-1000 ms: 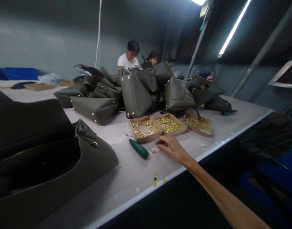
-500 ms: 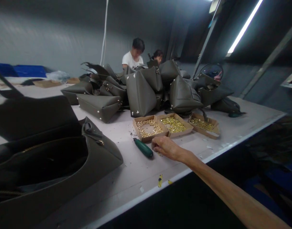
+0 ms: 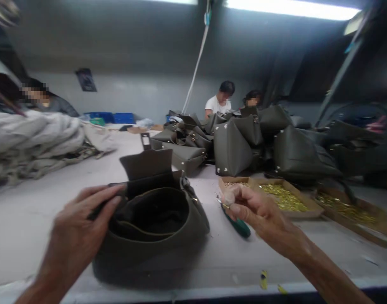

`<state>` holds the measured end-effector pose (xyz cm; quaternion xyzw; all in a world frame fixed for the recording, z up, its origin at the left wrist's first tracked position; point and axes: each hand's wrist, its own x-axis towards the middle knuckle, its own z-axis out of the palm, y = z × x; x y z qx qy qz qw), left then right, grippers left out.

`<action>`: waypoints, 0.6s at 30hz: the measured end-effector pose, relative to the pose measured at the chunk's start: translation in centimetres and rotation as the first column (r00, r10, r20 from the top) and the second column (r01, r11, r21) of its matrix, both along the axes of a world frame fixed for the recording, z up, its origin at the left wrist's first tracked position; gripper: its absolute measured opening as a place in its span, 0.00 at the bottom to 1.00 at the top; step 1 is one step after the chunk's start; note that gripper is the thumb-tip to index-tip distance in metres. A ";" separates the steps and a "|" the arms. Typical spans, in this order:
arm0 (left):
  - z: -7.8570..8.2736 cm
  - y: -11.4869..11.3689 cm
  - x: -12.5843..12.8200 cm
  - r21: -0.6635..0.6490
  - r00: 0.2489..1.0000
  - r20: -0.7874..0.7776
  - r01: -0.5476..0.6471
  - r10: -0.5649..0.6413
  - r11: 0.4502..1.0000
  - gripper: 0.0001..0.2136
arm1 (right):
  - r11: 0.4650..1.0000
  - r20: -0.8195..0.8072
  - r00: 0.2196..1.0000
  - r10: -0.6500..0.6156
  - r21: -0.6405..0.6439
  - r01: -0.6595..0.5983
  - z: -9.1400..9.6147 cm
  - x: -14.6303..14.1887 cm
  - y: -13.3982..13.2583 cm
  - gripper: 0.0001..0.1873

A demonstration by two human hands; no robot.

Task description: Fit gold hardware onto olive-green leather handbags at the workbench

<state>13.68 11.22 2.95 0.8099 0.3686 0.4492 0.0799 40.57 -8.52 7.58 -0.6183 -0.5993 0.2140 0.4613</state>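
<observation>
An open dark olive handbag (image 3: 149, 255) stands on the table in front of me, its flap raised and its dark inside showing. My left hand (image 3: 82, 219) is closed on the bag's left upper edge, thumb inside the fingers' grip. To the right of the bag, my right hand (image 3: 259, 211) pinches a small gold metal piece (image 3: 226, 206) between thumb and fingertips; blur hides its exact shape. Beneath that hand lies a green-handled awl (image 3: 240, 228) with a thin metal tip, partly covered by the fingers.
Shallow cardboard trays (image 3: 310, 212) of small gold fittings stand at right. A heap of similar handbags (image 3: 231, 147) fills the back. Pale fabric (image 3: 38, 135) is piled at left. Several people sit beyond, one in a white shirt (image 3: 214, 104). Yellow scraps (image 3: 263, 279) lie near the front edge.
My view has swung left. My right hand has risen from beside the trays and awl, now with a small gold piece in its fingers. My left hand has come into view on the handbag.
</observation>
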 end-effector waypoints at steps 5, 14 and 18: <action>0.8 -0.5 1.0 0.006 0.997 0.071 0.013 -0.013 1.000 0.10 | 0.937 -0.156 0.924 0.349 0.028 -0.349 2.5 -8.9 6.6 0.10; 1.5 -0.3 1.1 -0.089 0.975 0.219 0.049 -0.028 0.995 0.10 | 0.957 -0.123 0.949 0.290 0.034 -0.288 1.1 -11.6 14.9 0.10; 1.4 -0.1 1.2 -0.104 0.969 0.248 0.027 0.000 0.994 0.10 | 0.958 -0.102 0.953 0.285 0.022 -0.285 0.9 -11.4 15.7 0.11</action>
